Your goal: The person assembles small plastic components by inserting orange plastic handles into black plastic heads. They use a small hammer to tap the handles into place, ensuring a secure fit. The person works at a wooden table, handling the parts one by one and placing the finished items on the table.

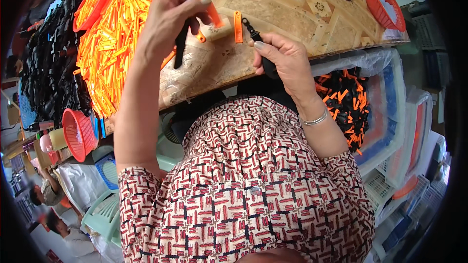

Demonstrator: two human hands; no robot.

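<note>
Right grip (pixel 286 57), pinched closed on a black piece (pixel 253 34), narrow end protruding; an orange strip (pixel 238 27) lies on the surface (pixel 290 14) just left of this grip. Left grip (pixel 169 18), blurred, seems partly closed around an orange piece (pixel 210 9). Good practice: keep the protruding end unobstructed.

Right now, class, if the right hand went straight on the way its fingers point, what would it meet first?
Likely the orange strip lying on the table, just left of the black piece in the right hand; height is unclear, so it might pass above.
</note>
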